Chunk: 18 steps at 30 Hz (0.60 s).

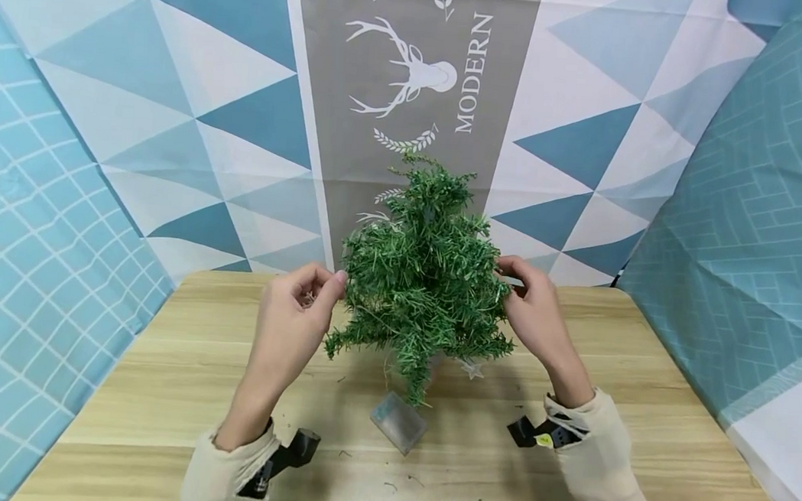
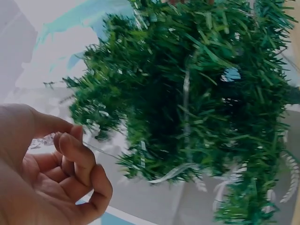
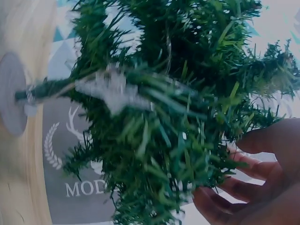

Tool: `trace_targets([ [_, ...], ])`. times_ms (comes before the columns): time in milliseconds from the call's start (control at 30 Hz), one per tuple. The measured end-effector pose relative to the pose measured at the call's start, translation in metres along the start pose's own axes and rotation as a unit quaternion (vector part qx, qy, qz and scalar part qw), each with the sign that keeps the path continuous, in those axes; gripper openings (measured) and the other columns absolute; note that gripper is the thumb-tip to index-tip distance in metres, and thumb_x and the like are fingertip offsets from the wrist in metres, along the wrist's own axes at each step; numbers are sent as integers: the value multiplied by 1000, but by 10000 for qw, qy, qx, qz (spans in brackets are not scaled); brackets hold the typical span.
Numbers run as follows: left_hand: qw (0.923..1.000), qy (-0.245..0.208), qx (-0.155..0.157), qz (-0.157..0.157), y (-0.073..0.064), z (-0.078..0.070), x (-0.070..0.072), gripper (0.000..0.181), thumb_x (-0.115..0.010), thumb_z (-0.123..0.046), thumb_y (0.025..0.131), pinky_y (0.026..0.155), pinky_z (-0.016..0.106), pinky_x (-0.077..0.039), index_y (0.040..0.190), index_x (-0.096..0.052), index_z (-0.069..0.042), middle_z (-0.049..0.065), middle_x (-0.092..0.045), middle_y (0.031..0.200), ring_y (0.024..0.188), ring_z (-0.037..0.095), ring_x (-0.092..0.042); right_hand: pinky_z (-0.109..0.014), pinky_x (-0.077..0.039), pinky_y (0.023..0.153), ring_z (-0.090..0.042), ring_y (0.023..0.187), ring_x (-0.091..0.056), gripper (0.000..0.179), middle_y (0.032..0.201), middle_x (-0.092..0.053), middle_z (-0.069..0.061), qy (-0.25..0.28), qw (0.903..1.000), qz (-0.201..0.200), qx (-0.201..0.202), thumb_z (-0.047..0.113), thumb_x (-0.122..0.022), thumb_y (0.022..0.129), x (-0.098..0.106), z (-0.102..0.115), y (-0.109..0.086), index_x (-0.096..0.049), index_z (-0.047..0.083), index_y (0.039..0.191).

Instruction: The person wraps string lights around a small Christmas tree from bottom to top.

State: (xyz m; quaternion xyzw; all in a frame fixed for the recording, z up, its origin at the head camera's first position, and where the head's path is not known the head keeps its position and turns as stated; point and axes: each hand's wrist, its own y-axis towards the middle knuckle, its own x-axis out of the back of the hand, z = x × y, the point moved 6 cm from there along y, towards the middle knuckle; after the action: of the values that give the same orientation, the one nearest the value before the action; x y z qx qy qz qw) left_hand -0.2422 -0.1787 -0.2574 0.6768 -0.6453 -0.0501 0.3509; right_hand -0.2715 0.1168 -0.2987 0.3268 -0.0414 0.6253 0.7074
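Observation:
A small artificial Christmas tree point(image 1: 423, 282) stands upright on the table; the right wrist view shows its round base point(image 3: 12, 98). My left hand point(image 1: 295, 317), left of the tree, pinches a thin clear wire point(image 2: 107, 152) between thumb and finger. The wire runs to the branches, and a crumpled clear part point(image 2: 43, 141) shows by the palm. A silvery strand point(image 2: 186, 93) lies among the needles. My right hand point(image 1: 534, 308) touches the tree's right side; its fingertips are partly hidden in the greenery, so I cannot tell whether they grip anything. A pale star point(image 3: 115, 91) hangs low on the tree.
A small grey rectangular box point(image 1: 399, 423) lies on the wooden table point(image 1: 179, 390) in front of the tree. Loose green needles are scattered near it. Patterned cloth point(image 1: 240, 64) hangs behind and at both sides.

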Motion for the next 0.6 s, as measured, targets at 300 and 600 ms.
trace_targets([
  [300, 9994, 281, -12, -208, -9, -7, -2, 24, -54, -36, 88, 43, 23, -43, 75, -65, -19, -6, -58, 60, 47, 9, -51, -41, -39, 96, -21, 118, -44, 38, 128, -47, -8, 559, 9960, -650, 270, -5, -40, 86, 4, 34, -20, -51, 4, 121],
  [600, 9979, -486, 331, 280, -16, -44, -2, 18, -53, -17, 90, 47, 28, -49, 90, -66, -5, 5, -60, 59, 45, 14, -58, -27, -46, 83, -17, 101, -52, 22, 108, -58, -1, 90, 9820, -1650, 911, 8, -54, 88, 15, 54, -39, -58, 9, 110],
])
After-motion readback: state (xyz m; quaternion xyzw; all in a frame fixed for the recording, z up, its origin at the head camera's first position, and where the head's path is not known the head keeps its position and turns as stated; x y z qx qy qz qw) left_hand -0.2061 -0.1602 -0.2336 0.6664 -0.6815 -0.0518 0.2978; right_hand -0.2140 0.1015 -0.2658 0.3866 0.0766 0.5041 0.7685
